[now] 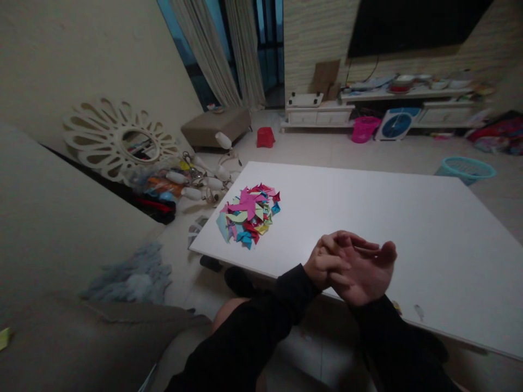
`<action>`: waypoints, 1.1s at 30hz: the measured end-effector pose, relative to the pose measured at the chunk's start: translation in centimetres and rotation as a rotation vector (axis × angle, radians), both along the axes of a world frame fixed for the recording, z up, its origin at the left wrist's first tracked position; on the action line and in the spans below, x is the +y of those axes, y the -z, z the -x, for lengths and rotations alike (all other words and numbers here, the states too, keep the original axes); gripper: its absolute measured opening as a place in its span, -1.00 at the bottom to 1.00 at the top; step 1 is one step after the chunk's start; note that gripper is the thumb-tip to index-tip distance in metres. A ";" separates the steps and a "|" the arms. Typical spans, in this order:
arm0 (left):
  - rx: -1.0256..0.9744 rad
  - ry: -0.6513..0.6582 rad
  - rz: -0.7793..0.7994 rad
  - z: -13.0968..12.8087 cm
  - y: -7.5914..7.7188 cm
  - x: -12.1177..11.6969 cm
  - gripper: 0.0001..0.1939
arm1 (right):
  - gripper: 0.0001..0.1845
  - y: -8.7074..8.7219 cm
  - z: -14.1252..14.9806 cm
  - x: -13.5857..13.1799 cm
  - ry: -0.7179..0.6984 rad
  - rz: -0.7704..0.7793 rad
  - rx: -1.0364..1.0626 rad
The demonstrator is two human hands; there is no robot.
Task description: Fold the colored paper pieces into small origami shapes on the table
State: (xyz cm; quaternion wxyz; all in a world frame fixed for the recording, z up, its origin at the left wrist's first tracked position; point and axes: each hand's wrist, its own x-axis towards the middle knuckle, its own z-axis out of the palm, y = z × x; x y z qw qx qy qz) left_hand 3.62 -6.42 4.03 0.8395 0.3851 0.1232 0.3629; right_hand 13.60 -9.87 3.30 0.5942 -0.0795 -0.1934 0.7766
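Note:
My left hand [324,262] is closed over the fingers of my right hand, above the near edge of the white table [347,201]. The right hand [365,275] is turned palm up with its thumb apart. Its fingers point left and are partly hidden by the left hand. I see no object in either palm. To the left of both hands, on the tabletop, lies a heap of folded coloured paper [249,209] in pink, red, blue, green and yellow.
Small scraps [419,312] lie at the table's near edge, right of my hands. Beyond the table stand a red stool [265,137], a pink bin [365,129] and a turquoise basket [468,170]. A lamp with white shades [212,185] is on the floor at left.

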 end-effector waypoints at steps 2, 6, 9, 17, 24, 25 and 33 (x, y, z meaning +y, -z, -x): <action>-0.011 -0.019 -0.023 -0.1 0.2 0.2 -0.54 | -0.44 0.5 -0.2 0.0 0.071 0.037 -0.031; 0.082 -0.036 -0.115 -0.4 0.9 1.1 -0.64 | -0.51 1.5 -0.4 0.4 0.069 0.003 0.015; 0.128 -0.122 -0.066 -0.7 1.3 1.2 -0.72 | -0.63 2.1 -0.4 0.9 0.045 0.013 0.066; -0.090 -0.103 0.135 -1.8 1.8 0.2 -0.48 | -0.63 0.2 -0.2 0.8 0.144 0.119 0.085; -0.194 -0.244 0.132 -3.2 2.4 -0.4 -0.38 | -0.69 -0.8 0.2 0.9 0.421 0.279 0.128; -0.162 -0.265 0.075 -3.0 2.3 -0.3 -0.34 | -0.70 -0.8 0.2 0.9 0.437 0.294 0.151; 0.021 -0.234 -0.341 -1.3 1.8 0.6 -0.19 | -0.71 -1.0 0.0 0.5 0.344 0.215 0.270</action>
